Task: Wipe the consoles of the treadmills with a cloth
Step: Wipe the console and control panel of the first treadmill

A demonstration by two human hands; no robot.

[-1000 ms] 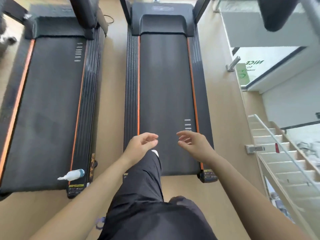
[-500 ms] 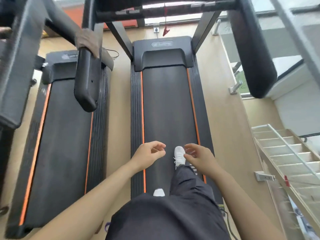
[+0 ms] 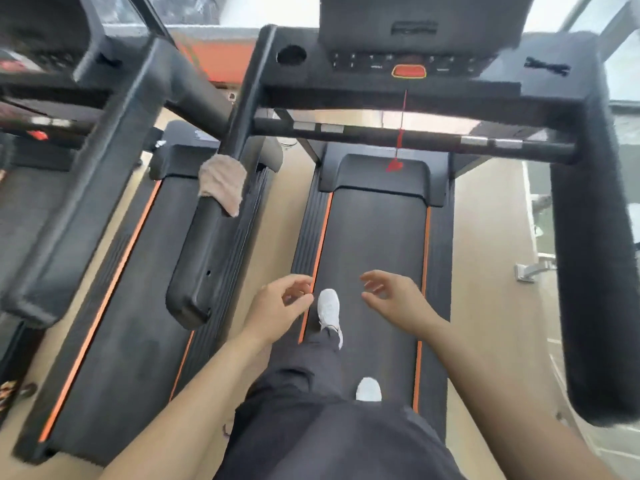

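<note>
I stand on the black belt (image 3: 375, 258) of the right treadmill. Its console (image 3: 412, 60) spans the top of the view, with a row of buttons and a red stop key. A beige cloth (image 3: 221, 183) is draped over the left handrail (image 3: 204, 244), well ahead of and to the left of my hands. My left hand (image 3: 280, 308) and my right hand (image 3: 394, 299) hover over the belt, both empty with fingers loosely curled and apart. The second treadmill's console (image 3: 45, 84) shows blurred at the upper left.
A black crossbar (image 3: 415, 138) with silver grips runs below the console, and a red safety cord (image 3: 400, 140) hangs from it. The thick right handrail (image 3: 595, 271) runs down the right side. A second belt (image 3: 114, 289) lies to the left. Wooden floor lies between the machines.
I have stepped forward onto the right treadmill's belt and my view has lifted, bringing the console and crossbar into sight. The cloth now shows on the handrail. Both hands stay empty.
</note>
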